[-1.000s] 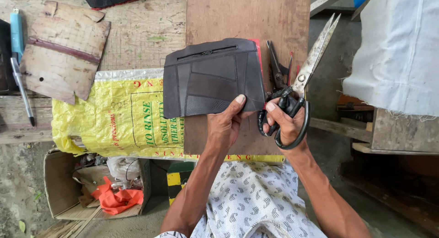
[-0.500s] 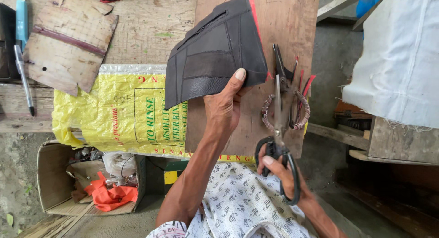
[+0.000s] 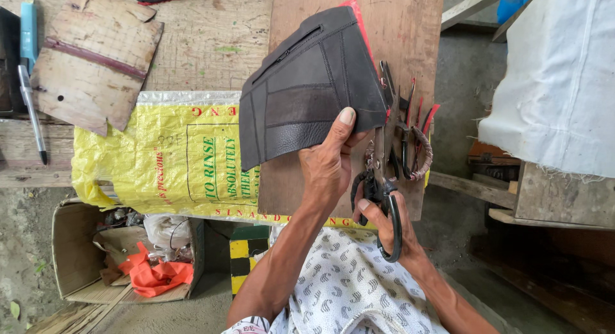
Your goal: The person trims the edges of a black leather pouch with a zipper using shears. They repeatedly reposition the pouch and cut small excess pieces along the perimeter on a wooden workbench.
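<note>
While left hand [image 3: 330, 164] pinches leather panel [image 3: 307, 90] — scissors [image 3: 381, 186] | right hand [image 3: 391, 228] grip.

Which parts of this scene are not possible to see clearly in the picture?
Head view only:
- Blades of the scissors: hidden behind the dark leather piece, so whether they cut is unclear.
- Left hand: fingers hidden behind the leather; only the thumb shows.
- Red sheet behind the leather: only an edge visible.
- Tools beside the right hand: overlapping, kinds unclear.

Yellow printed plastic sack [image 3: 160, 161] draped over wooden bench [image 3: 211, 45]. Worn cardboard piece [image 3: 96, 68] upper left, blue-handled tool [image 3: 29, 36] beside it. Open cardboard box [image 3: 70, 257] below holds orange scrap [image 3: 154, 276]. White cloth [image 3: 557, 77] right.
</note>
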